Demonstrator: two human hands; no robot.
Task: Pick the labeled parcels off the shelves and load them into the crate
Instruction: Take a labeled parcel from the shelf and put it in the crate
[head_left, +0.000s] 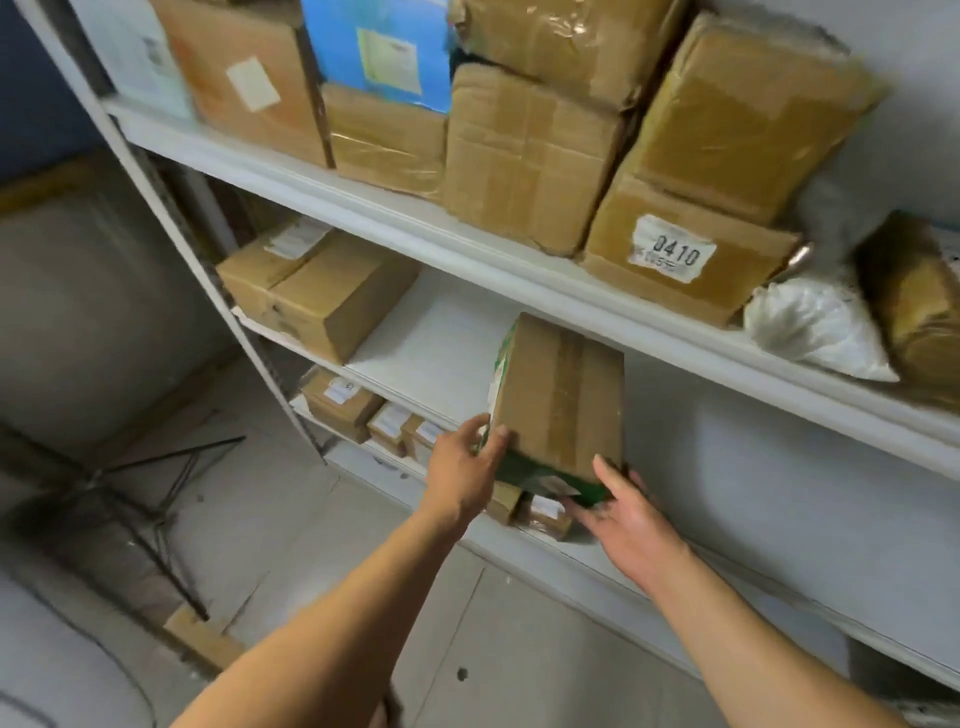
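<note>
A brown cardboard parcel (558, 395) with green printed sides and a strip of tape down its top sticks out over the front edge of the middle shelf (436, 338). My left hand (462, 473) grips its near left corner, thumb on the brown top. My right hand (628, 514) reaches under its near right corner, fingers spread and touching the green end face, where a small label shows. The crate is not in view.
The top shelf (363, 202) is packed with taped cardboard boxes, one labelled 0410 (675, 254), and a white bag (815, 327). Two boxes (311, 291) sit at the left of the middle shelf. Small labelled parcels (389, 421) line the lower shelf. A black metal stand (150, 499) stands on the floor to the left.
</note>
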